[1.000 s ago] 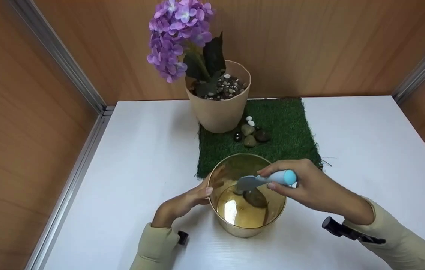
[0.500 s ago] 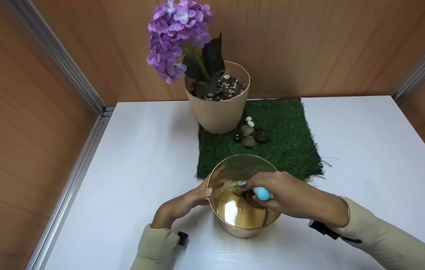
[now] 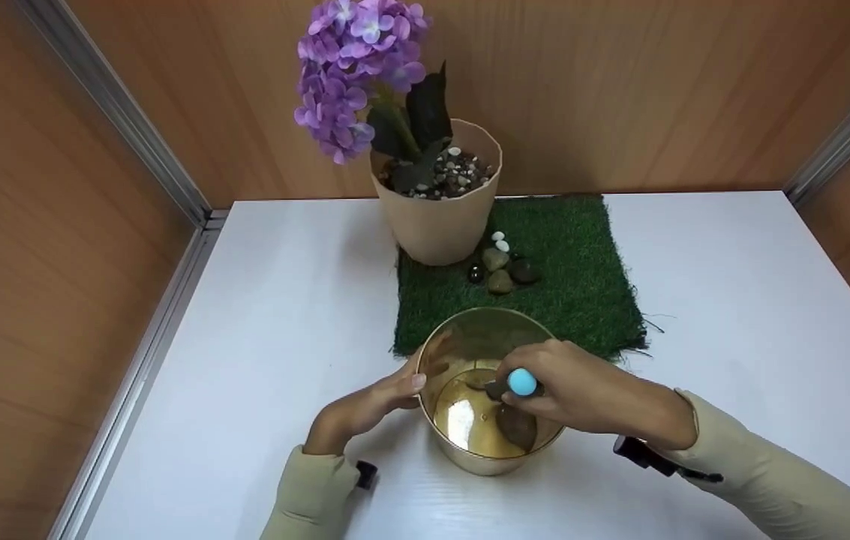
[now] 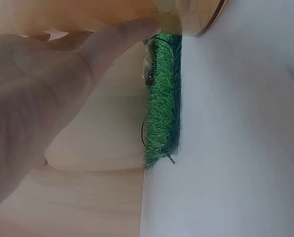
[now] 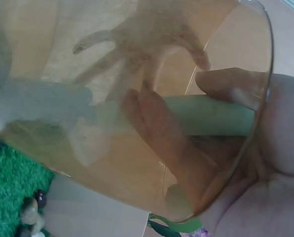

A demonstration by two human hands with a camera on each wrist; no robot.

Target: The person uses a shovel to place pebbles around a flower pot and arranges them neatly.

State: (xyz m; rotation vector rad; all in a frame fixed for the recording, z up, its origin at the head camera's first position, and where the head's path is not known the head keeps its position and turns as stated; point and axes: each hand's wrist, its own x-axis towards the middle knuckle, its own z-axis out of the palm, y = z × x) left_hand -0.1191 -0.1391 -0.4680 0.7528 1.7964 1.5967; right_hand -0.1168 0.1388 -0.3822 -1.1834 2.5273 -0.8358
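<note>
A see-through amber bowl (image 3: pixel 470 442) stands upright on the white table. My left hand (image 3: pixel 379 394) touches its left side, thumb near the rim and fingers spread along the outer wall. In the right wrist view those fingers show through the bowl. My right hand (image 3: pixel 567 386) reaches over the right rim and grips the pale blue handle (image 3: pixel 522 382) of a small trowel, its end pointing up at the head camera. The trowel's blade (image 5: pixel 51 101) is inside the bowl, blurred through the wall in the right wrist view. Dark patches on the bowl's bottom may be shadow or reflection.
Behind the bowl lies a green turf mat (image 3: pixel 567 277). On it stand a beige pot (image 3: pixel 436 229) with a purple flower (image 3: pixel 357 67) and several stones (image 3: pixel 500 281). Wooden panels (image 3: pixel 620 90) enclose the table (image 3: pixel 282 300) at the back and sides.
My right hand has moved left and down into the bowl with the trowel, and the handle has tipped more upright. My left hand and the bowl have stayed in place.
</note>
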